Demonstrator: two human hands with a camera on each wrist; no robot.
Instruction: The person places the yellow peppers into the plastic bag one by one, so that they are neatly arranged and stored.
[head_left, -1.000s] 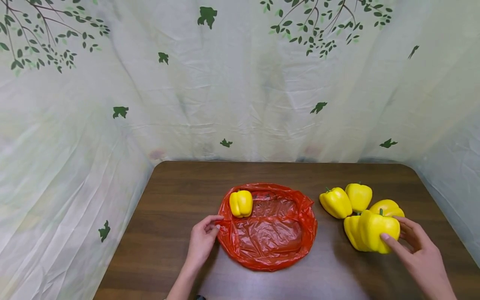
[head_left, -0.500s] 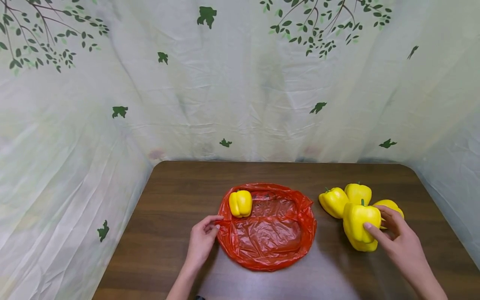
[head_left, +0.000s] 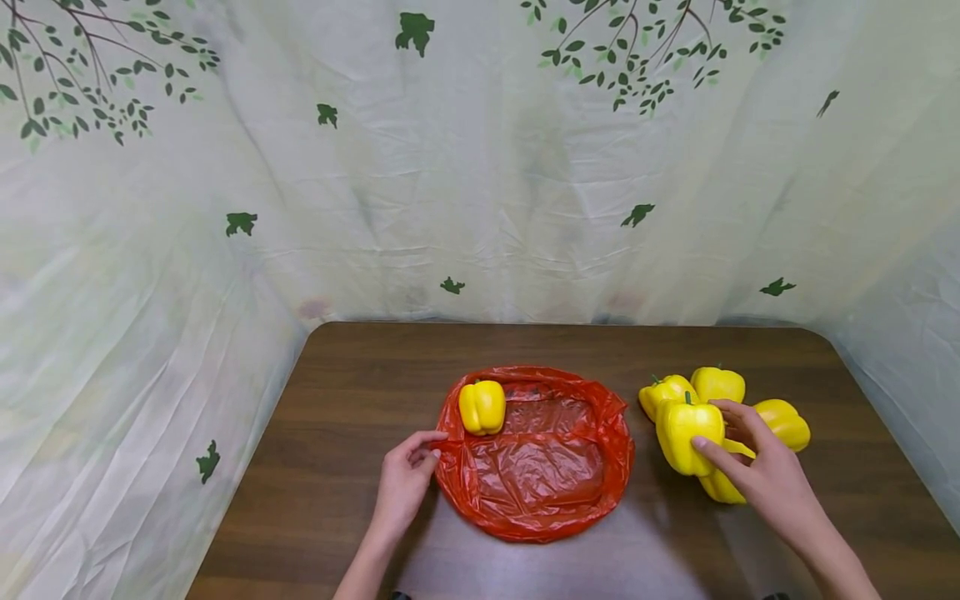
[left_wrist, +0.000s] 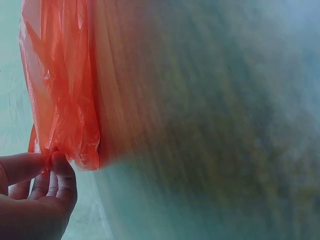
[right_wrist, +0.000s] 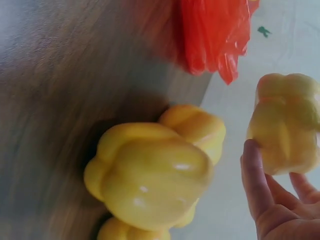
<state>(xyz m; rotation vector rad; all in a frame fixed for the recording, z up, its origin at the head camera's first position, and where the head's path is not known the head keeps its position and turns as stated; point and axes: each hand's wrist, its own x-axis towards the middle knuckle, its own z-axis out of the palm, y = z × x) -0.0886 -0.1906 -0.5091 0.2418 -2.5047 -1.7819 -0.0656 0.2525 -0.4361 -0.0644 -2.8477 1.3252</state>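
Observation:
My right hand [head_left: 765, 475] holds a yellow bell pepper [head_left: 684, 442] by its side, stem up, between thumb and fingers. In the right wrist view this bell pepper [right_wrist: 285, 125] is raised above the others. A red plastic bag [head_left: 540, 479] stands with its mouth spread wide, and a yellow bell pepper [head_left: 482, 407] shows at its left inner side. At the bag's left rim, my left hand [head_left: 405, 475] pinches the plastic. The left wrist view has the bag [left_wrist: 65, 100] gathered between thumb and index fingertip of the left hand [left_wrist: 40, 195].
Several more yellow bell peppers [head_left: 782, 423] lie clustered on the brown wooden table [head_left: 375, 358], right of the bag. The held one partly hides some of them. A pale leaf-patterned curtain [head_left: 480, 208] hangs behind the table and along both sides.
My right hand has moved left with the bell pepper, toward the bag, passing over the cluster and uncovering the rightmost pepper. The left hand, the bag and the pepper in it have stayed put.

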